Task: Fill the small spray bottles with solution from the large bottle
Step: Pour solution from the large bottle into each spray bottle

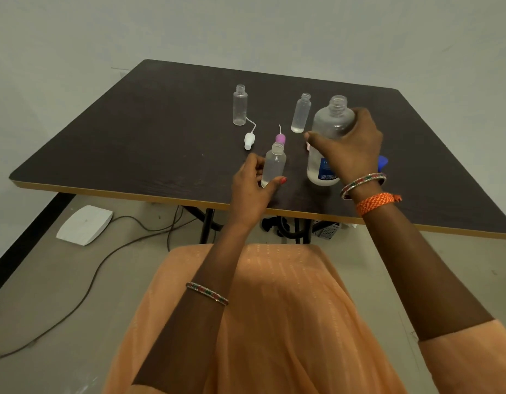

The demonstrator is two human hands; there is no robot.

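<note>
Three small bottles: all stood uncapped and upright on the dark desk (160, 143).
Near small bottle (273, 163): stood close to the desk's front edge, with some clear liquid in it.
Left hand (253, 184): fingers and thumb curled round the near small bottle, gripping its lower body.
Large bottle (330, 137): stood upright and open-necked just right of the near small bottle, a blue label low on its side, liquid visible in its lower part.
Right hand (350, 149): wrapped over the large bottle's shoulder and side, holding it firmly.
Far left small bottle (240, 105): stood well back on the desk, apart from the hands.
Far right small bottle (301, 113): stood just behind and left of the large bottle, a little liquid at its bottom.
White spray cap (249, 140): lay on the desk with its thin tube curving toward the far left small bottle.
Pink spray cap (280, 137): sat just behind the near small bottle, tube pointing up.
Blue object (382, 161): partly hidden behind the right wrist; what it was could not be told.
</note>
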